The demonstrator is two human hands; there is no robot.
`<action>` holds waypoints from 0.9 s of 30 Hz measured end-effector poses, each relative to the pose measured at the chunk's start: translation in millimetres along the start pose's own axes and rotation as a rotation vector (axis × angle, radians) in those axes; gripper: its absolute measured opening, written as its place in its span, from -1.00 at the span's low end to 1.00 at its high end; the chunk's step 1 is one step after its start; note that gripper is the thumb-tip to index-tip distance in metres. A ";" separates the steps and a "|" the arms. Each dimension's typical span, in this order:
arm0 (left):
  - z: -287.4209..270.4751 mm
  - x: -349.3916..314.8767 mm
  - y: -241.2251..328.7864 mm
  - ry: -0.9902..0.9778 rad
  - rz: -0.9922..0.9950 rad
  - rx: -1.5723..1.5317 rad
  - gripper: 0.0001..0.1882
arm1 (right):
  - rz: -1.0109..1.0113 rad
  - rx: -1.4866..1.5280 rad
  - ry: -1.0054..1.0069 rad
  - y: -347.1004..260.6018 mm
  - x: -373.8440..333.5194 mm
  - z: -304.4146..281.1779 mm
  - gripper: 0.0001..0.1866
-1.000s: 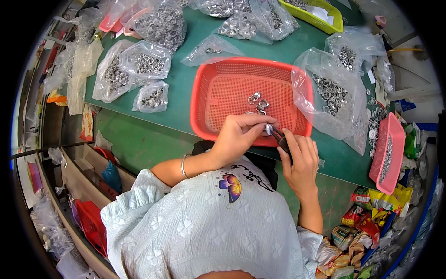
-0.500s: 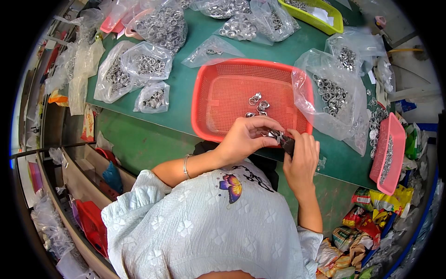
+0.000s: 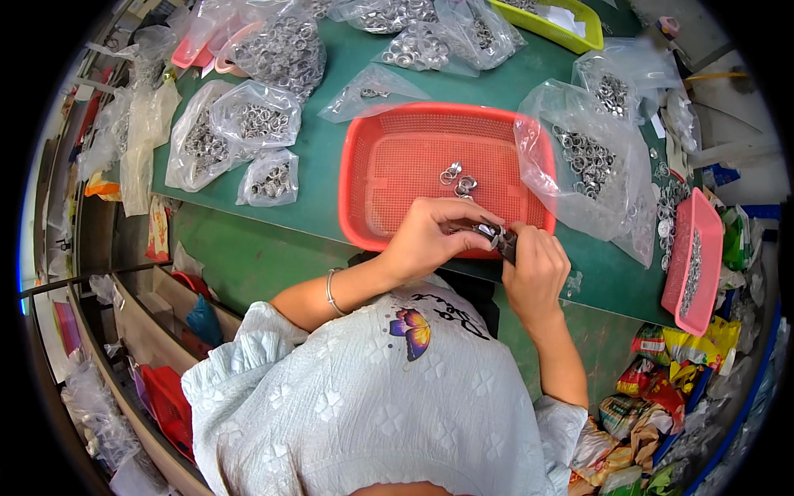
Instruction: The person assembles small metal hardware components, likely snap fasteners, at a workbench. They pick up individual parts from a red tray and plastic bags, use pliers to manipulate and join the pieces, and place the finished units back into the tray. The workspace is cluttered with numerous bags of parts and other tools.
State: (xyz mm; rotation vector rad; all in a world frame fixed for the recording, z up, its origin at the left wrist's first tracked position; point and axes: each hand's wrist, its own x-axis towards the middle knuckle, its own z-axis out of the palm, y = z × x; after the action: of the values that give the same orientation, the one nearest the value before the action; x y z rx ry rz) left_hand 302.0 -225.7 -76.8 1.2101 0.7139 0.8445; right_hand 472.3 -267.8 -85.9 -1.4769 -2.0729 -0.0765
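Observation:
Over the near rim of a red plastic basket point(image 3: 351, 157), my hands meet close together. Between its thumb and fingers my left hand point(image 3: 430, 240) pinches a small shiny metal ring point(image 3: 486, 231). A short dark object point(image 3: 508, 245) is gripped in my right hand point(image 3: 536, 273), its end against or right beside the ring; its kind cannot be made out. A few loose silvery rings point(image 3: 451, 173) lie on the basket's mesh bottom, just beyond my left fingers. My fingers hide part of what they hold.
Clear bags of metal rings point(image 3: 265, 120) lie at left, with more along the back and a large open bag point(image 3: 591, 165) overlapping the basket's right rim. A pink basket point(image 3: 691, 264) stands at the table's right edge, a yellow-green one point(image 3: 571, 29) at the back.
The dark object has turned more upright and come up against the ring in my left fingers. My left hand has tilted slightly. The rings in the basket lie as before.

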 end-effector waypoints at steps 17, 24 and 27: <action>-12.9 8.8 -1.8 -0.117 0.011 0.007 -0.67 | 0.002 -0.007 -0.076 -1.4 6.6 -1.2 -0.84; -15.1 13.8 -3.2 -0.103 -0.019 0.006 -0.68 | 0.042 0.000 -0.106 -1.3 11.0 -4.5 -0.81; -22.2 18.7 -0.8 0.054 0.078 -0.016 -0.73 | 0.096 -0.020 -0.110 7.2 9.0 -11.6 -0.81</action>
State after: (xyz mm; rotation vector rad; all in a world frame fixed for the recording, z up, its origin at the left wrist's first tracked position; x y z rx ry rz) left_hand 293.2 -198.7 -82.9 1.2109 0.7062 0.9491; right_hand 481.6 -261.7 -74.0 -1.6231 -2.0885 0.0223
